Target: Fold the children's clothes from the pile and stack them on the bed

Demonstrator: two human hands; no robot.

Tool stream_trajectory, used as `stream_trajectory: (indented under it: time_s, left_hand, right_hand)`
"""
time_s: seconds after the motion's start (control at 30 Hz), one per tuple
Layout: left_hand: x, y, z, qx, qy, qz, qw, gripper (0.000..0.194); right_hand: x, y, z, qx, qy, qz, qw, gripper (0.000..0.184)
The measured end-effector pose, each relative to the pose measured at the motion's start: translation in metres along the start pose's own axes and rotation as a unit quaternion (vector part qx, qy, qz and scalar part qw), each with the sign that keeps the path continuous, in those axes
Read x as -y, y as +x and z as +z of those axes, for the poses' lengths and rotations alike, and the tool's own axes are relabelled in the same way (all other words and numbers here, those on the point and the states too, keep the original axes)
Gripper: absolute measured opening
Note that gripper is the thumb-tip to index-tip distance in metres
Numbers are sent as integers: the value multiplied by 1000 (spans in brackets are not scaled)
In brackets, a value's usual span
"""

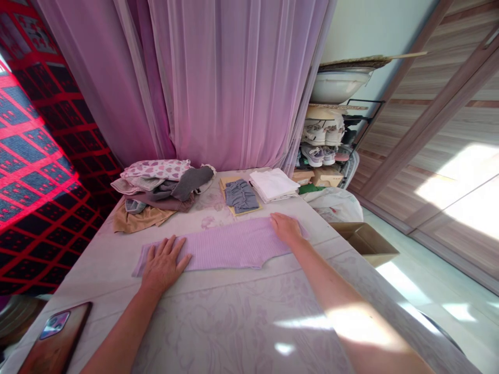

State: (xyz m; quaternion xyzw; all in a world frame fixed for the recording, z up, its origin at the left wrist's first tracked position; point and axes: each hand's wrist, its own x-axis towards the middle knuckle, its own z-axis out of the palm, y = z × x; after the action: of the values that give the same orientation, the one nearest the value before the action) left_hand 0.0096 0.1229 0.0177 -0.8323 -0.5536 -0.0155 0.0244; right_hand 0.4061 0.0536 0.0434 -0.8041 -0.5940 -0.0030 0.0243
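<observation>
Two hands lie well apart and flat, neither gripping: the left hand [162, 265] rests on the near left of a lilac knit garment [224, 245], and the right hand [286, 229] on its far right edge. The garment lies spread on a patterned cover [234, 332], with a phone [54, 332] near the left hand at the near left corner. Farther off lie one clothes pile [156, 193], perhaps six pieces though they are hard to count, one grey garment [240, 196] on a tan board [230, 184], and one white cloth stack [273, 184]. To the right, an open carton [364, 241] stands on the floor beside a white bag [335, 203]. Beyond, a rack [351, 122] holds about four shoes [314, 155] and two small cartons [326, 176], with one white basin [341, 85] on top.
</observation>
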Motion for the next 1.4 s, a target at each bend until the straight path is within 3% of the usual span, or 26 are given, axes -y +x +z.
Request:
stream_trajectory:
  time_s: [0.13, 0.33, 0.63, 0.7, 0.77, 0.87, 1.0, 1.23, 1.33, 1.4]
  left_hand:
    - [0, 0, -2, 5, -1, -1, 1000, 63]
    - [-2, -1, -6, 13, 19, -1, 1000, 63]
    - [-3, -1, -7, 23, 34, -1, 999, 62]
    - [-3, -1, -7, 21, 32, 0, 999, 62]
    - [-3, -1, -6, 18, 30, 1, 999, 62]
    - [-2, -1, -6, 17, 30, 2, 999, 62]
    - [-2, -1, -6, 21, 25, -2, 999, 62]
    - [-2, 0, -6, 14, 31, 8, 999, 62]
    - [-1, 1, -6, 15, 26, 5, 1000, 62]
    - [-1, 1, -6, 11, 21, 4, 1000, 62]
  right_hand:
    - [11, 19, -13, 1, 8, -19, 1000, 32]
    - [30, 35, -6, 5, 28, -9, 1000, 26]
    - [30, 24, 9, -47, 60, 39, 996, 32]
    - [33, 13, 11, -80, 68, 7, 994, 35]
    - [38, 0, 15, -97, 76, -70, 990, 36]
    - [44, -15, 21, -64, 64, -136, 987, 38]
    - [38, -20, 23, -13, 39, -97, 994, 48]
    - [-2, -25, 25, -7, 7, -6, 1000, 52]
    - [-7, -28, 28, -1, 16, -10, 1000, 53]
    - [-6, -30, 28, -28, 19, 3, 999, 51]
